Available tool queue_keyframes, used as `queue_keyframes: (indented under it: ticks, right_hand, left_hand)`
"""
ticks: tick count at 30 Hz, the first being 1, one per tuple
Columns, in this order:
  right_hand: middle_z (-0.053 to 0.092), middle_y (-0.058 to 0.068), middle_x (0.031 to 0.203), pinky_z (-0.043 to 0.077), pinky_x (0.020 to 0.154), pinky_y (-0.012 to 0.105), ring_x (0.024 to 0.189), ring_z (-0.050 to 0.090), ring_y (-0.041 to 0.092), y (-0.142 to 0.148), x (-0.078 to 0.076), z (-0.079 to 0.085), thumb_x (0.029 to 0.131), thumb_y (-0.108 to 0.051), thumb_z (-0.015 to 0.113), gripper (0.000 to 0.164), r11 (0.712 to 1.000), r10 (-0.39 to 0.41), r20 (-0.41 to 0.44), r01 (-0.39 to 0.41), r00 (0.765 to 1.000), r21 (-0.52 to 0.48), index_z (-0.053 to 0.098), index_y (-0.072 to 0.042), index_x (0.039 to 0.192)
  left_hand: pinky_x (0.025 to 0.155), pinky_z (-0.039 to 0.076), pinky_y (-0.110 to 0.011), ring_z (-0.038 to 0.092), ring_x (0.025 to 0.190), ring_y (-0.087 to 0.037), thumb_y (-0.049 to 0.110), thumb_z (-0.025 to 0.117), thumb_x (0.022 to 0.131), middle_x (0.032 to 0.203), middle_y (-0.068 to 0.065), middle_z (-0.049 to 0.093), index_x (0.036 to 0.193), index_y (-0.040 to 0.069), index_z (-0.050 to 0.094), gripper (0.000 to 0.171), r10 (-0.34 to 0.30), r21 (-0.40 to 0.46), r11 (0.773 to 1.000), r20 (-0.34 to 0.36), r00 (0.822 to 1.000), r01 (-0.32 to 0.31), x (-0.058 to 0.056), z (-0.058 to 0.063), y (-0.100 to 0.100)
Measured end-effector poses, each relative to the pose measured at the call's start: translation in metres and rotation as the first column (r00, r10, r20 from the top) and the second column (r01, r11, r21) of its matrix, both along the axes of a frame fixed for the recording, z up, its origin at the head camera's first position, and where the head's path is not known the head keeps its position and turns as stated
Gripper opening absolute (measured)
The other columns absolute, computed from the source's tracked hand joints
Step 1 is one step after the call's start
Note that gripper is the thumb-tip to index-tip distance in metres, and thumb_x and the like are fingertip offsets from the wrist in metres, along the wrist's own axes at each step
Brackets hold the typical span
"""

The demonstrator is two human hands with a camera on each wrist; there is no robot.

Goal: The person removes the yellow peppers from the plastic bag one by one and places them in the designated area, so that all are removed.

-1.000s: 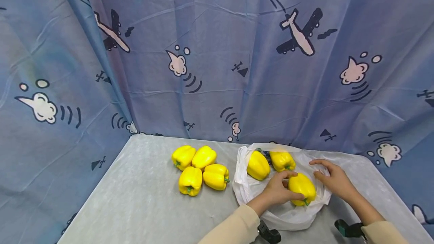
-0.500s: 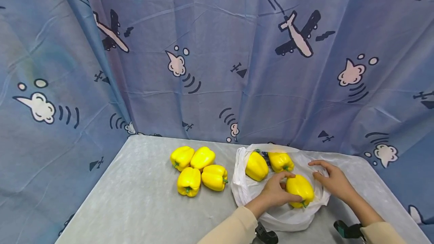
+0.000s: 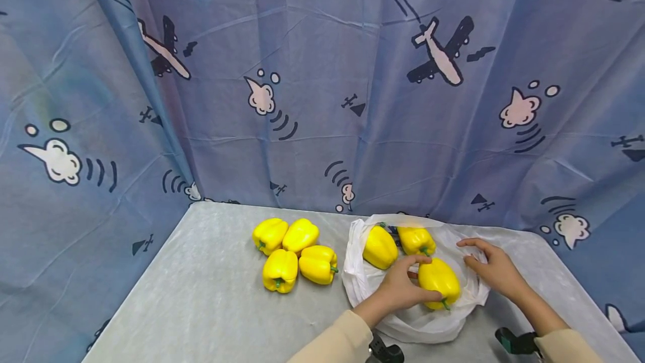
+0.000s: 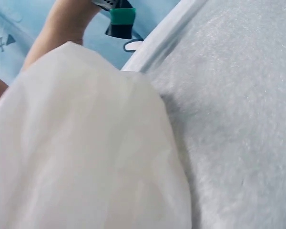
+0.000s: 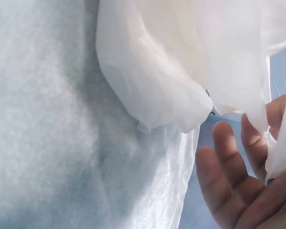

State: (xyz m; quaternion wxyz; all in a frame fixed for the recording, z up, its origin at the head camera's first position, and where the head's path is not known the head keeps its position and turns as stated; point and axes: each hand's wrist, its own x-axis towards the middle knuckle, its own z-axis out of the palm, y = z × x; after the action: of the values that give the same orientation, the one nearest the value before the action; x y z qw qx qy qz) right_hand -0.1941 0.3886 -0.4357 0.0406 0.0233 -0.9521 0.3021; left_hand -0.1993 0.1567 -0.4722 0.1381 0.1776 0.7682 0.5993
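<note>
In the head view my left hand (image 3: 400, 289) grips a yellow bell pepper (image 3: 439, 283), with thumb and fingers on its left side, over the opening of a white plastic bag (image 3: 355, 279). Two more yellow peppers lie inside the bag, one at the left (image 3: 380, 247) and one at the back (image 3: 416, 241). At the bag's right side, my right hand (image 3: 496, 268) holds its edge, fingers curved. The right wrist view shows the thin film of the bag (image 5: 152, 81) running between the fingers and thumb of that hand (image 5: 243, 181). In the left wrist view the bag (image 4: 90, 143) hides the left hand.
Several yellow bell peppers (image 3: 280, 270) sit grouped on the pale-covered table (image 3: 201, 296) left of the bag. A blue curtain (image 3: 312, 99) with airplane prints hangs behind the table and along its left side.
My left hand has shifted slightly left with the pepper, bringing it away from the right hand. The right hand keeps its place at the bag's edge.
</note>
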Motion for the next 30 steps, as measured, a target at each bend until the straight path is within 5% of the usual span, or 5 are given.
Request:
queue_keyframes:
  ticks: [23, 30]
  right_hand:
    - [0.049, 0.034, 0.133, 0.046, 0.09, 0.064, 0.117, 0.049, 0.047, 0.0, 0.003, -0.002, 0.094, -0.016, 0.056, 0.033, 1.0, -0.013, -0.002, 0.013, 1.0, 0.003, 0.058, -0.002, 0.124]
    - [0.052, 0.033, 0.131, 0.051, 0.078, 0.044, 0.1, 0.053, 0.035, 0.002, 0.002, -0.005, 0.094, -0.016, 0.057, 0.032, 1.0, -0.022, -0.02, 0.022, 1.0, 0.02, 0.059, -0.004, 0.123]
  left_hand:
    - [0.08, 0.051, -0.022, 0.058, 0.096, 0.002, 0.028, 0.083, 0.072, 0.124, 0.019, 0.055, 0.12, 0.034, 0.058, 0.055, -0.14, 0.0, 0.99, -0.145, 0.979, 0.141, 0.005, 0.039, -0.059]
    - [0.08, 0.051, -0.022, 0.059, 0.096, 0.001, 0.027, 0.082, 0.071, 0.125, 0.015, 0.056, 0.121, 0.033, 0.057, 0.057, -0.153, -0.016, 0.988, -0.204, 0.967, 0.153, 0.007, 0.046, -0.076]
